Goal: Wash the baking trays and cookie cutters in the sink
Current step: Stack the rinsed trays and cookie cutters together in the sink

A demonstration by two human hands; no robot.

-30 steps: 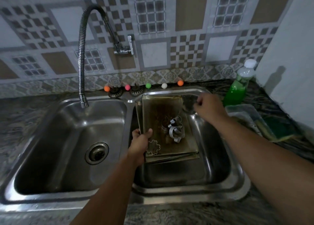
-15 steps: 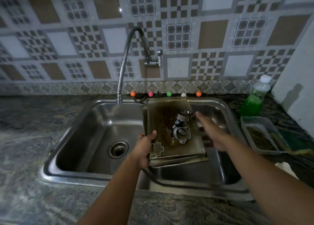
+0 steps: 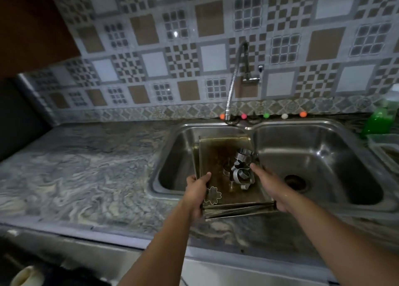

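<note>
Since the earlier frame, the stack of baking trays point(image 3: 222, 156) has moved from the right basin to a position over the left basin and the front rim of the sink, and the right hand point(image 3: 269, 185) has come from the cookie cutters onto the stack's right edge.

The tabletop point(image 3: 86, 167) is grey marbled stone and extends to the left of the sink. The sink point(image 3: 319, 126) is a steel double-basin unit; the right basin holds nothing but its drain point(image 3: 295, 182). A flexible metal tap point(image 3: 234, 80) rises from the rear rim between the basins, against a patterned tile wall point(image 3: 194, 37).

The trays are dark and stained, stacked, and tilted with the near end over the tabletop's edge. The left hand point(image 3: 197, 194) grips the near left corner, thumb on top, fingers underneath. The right hand clasps the near right edge, fingers lying along the tray side.

A green bottle point(image 3: 377, 121) stands at the far right, beside a clear container point(image 3: 386, 145).

A cluster of metal cookie cutters point(image 3: 241, 169) lies on the top tray toward its right side. One flower-shaped cutter point(image 3: 212, 195) lies flat just beside the left thumb.
</note>
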